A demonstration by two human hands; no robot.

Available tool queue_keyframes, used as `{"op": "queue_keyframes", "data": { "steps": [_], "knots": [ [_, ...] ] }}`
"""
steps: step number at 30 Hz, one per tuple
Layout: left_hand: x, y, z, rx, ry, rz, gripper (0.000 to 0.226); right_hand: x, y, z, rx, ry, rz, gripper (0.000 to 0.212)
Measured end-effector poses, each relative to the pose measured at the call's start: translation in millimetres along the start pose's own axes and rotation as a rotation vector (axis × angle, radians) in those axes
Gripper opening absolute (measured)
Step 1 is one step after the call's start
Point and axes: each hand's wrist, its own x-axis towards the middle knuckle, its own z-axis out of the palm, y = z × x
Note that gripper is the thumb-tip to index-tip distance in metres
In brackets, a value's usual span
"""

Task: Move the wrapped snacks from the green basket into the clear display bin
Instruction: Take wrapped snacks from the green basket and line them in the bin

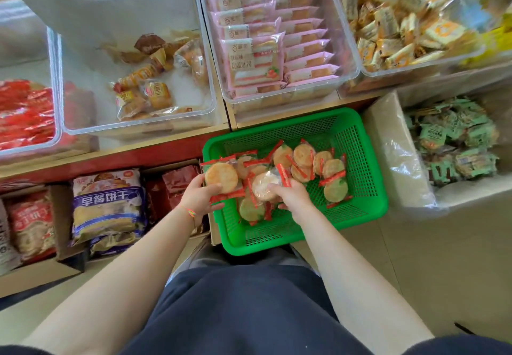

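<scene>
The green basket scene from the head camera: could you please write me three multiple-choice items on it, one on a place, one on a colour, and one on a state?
1. Where does the green basket sit?
A. Inside a clear bin
B. Below the bin of pink-wrapped cakes, in front of the person
C. On top of the bin of red packets

2. What colour are the end strips of the round snack wrappers in the basket?
A. Red
B. Blue
C. Black

3. What is the left hand doing?
A. Hanging idle
B. Pressing flat on the floor
C. Gripping a wrapped round snack

Answers:
1 B: its rim lies just below that bin's front edge.
2 A: red strips show at each wrapper's ends.
3 C: its fingers curl round the wrapper at the basket's left rim, while the right hand holds another snack.
</scene>
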Motion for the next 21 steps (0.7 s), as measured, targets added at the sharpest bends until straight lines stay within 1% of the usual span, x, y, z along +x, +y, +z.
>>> {"op": "queue_keyframes", "data": {
  "steps": [2, 3, 4, 6, 7, 9, 11, 12, 13, 14, 16, 17, 18, 19, 21],
  "knots": [
    [-5, 10, 3, 0.004, -0.004, -0.009, 0.035, -4, -13, -11, 0.165, -0.067, -0.004, 0.037],
    [-8, 16, 6, 0.002, -0.021, -0.023, 0.03, -9, -23, -15, 0.228, -0.124, -0.013, 0.039],
    [-12, 22, 10, 0.005, -0.046, -0.035, 0.025, -13, -32, -17, 0.284, -0.188, -0.02, 0.042],
    [-22, 35, 17, 0.033, -0.129, -0.036, 0.019, -20, -48, -17, 0.331, -0.305, -0.043, 0.054],
    [-27, 41, 20, 0.048, -0.184, -0.027, 0.019, -24, -56, -16, 0.321, -0.354, -0.074, 0.056],
    [-36, 52, 27, 0.046, -0.31, -0.005, 0.025, -30, -67, -14, 0.307, -0.408, -0.131, 0.047],
    [-41, 59, 32, 0.036, -0.399, 0.012, 0.031, -34, -74, -14, 0.33, -0.393, -0.139, 0.039],
    [-43, 63, 34, 0.034, -0.406, 0.021, 0.033, -35, -78, -14, 0.351, -0.39, -0.139, 0.039],
    [-45, 65, 37, 0.035, -0.381, 0.031, 0.035, -36, -81, -14, 0.349, -0.382, -0.141, 0.039],
    [-46, 68, 39, 0.042, -0.32, 0.051, 0.037, -36, -82, -13, 0.329, -0.359, -0.145, 0.037],
    [-46, 71, 41, 0.084, -0.138, 0.098, 0.039, -37, -85, -8, 0.217, -0.267, -0.19, 0.026],
    [-47, 73, 40, 0.114, -0.08, 0.125, 0.038, -36, -86, -5, 0.138, -0.207, -0.215, 0.022],
    [-47, 73, 38, 0.152, -0.066, 0.161, 0.037, -36, -88, 0, 0.065, -0.162, -0.24, 0.021],
    [-48, 73, 36, 0.196, -0.096, 0.2, 0.037, -37, -89, 5, 0.003, -0.131, -0.26, 0.022],
    [-51, 71, 35, 0.295, -0.188, 0.284, 0.043, -45, -94, 17, -0.069, -0.145, -0.28, 0.021]
  ]
}}
